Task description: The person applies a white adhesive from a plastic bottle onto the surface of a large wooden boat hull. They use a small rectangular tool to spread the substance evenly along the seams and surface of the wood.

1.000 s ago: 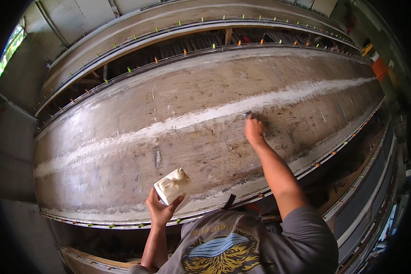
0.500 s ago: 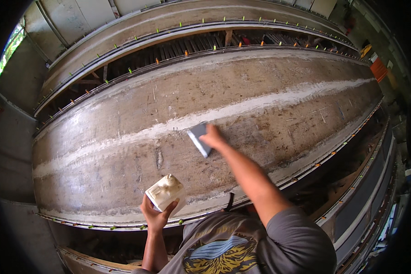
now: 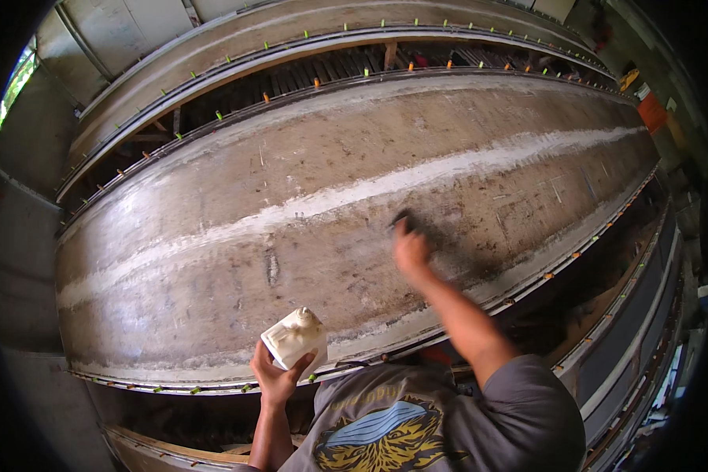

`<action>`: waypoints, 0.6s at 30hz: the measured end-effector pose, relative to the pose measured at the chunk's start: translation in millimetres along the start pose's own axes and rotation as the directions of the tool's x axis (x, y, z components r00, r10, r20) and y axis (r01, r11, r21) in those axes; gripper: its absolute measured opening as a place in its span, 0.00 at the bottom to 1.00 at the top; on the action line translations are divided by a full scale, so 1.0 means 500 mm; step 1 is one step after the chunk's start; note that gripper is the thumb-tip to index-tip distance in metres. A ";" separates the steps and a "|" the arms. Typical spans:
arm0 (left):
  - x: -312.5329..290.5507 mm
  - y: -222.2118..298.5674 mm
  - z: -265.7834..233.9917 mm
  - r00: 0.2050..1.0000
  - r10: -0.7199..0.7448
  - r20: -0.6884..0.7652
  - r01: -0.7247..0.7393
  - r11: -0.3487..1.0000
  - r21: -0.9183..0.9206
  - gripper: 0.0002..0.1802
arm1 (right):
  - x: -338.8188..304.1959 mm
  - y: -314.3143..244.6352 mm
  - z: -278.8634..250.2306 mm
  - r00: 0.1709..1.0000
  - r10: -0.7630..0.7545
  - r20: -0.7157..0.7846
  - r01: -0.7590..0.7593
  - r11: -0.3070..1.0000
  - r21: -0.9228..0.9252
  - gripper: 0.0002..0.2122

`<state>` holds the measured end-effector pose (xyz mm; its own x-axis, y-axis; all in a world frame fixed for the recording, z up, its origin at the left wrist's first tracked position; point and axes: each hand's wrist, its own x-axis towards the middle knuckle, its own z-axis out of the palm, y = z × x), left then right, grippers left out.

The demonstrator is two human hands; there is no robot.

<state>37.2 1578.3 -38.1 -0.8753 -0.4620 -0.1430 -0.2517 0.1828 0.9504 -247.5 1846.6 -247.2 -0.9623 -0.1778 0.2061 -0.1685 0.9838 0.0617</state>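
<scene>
My left hand (image 3: 275, 377) is closed around a boxy white plastic container (image 3: 297, 337) with cream-coloured paste heaped on its top. It holds the container near the front edge of a long, curved brown panel (image 3: 354, 267). Farther out, over the panel's middle, my right hand (image 3: 411, 250) is closed on a putty spreader (image 3: 402, 217). Only a dark, blurred bit of the spreader shows past the fingers. A broad pale strip (image 3: 330, 198) of filler runs lengthwise along the panel, beyond my right hand.
Small green and orange pegs line the panel's edges. Behind it lies another similar long panel (image 3: 291, 22), with a dark gap and wooden supports between. More framed shapes (image 3: 629, 346) stand at the right. A grey wall (image 3: 23, 259) rises at the left.
My right hand has moved right and slightly nearer, and the spreader has turned so its broad grey face is out of sight. My left hand and the container have shifted slightly right.
</scene>
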 end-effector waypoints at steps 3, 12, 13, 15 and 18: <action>0.018 0.038 0.021 1.000 -0.003 0.014 0.003 0.999 -0.042 0.34 | -0.203 -0.217 -0.099 0.881 -0.459 -0.114 0.453 0.888 -0.078 0.22; 0.005 0.026 0.008 0.998 0.060 0.002 -0.060 0.998 -0.035 0.34 | 0.071 0.151 -0.098 0.987 -0.049 0.154 0.036 0.996 0.086 0.20; 0.000 0.030 0.011 0.999 0.041 -0.002 -0.041 0.998 -0.055 0.35 | 0.057 0.157 -0.075 0.990 -0.075 0.119 0.074 0.997 0.008 0.21; -0.005 0.028 0.012 1.000 0.021 -0.020 -0.023 0.996 -0.088 0.35 | -0.014 0.101 -0.036 0.981 -0.191 0.031 0.192 0.980 -0.048 0.23; -0.015 0.018 0.011 0.999 0.019 -0.047 -0.024 0.994 -0.103 0.35 | -0.226 -0.069 -0.103 0.812 -0.517 -0.270 0.484 0.856 -0.182 0.21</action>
<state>39.1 1587.9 -30.1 -0.8593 -0.4991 -0.1117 -0.1871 0.1036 0.9769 -122.1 1831.3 -222.4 -0.6366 -0.6598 0.3993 -0.5712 0.7513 0.3306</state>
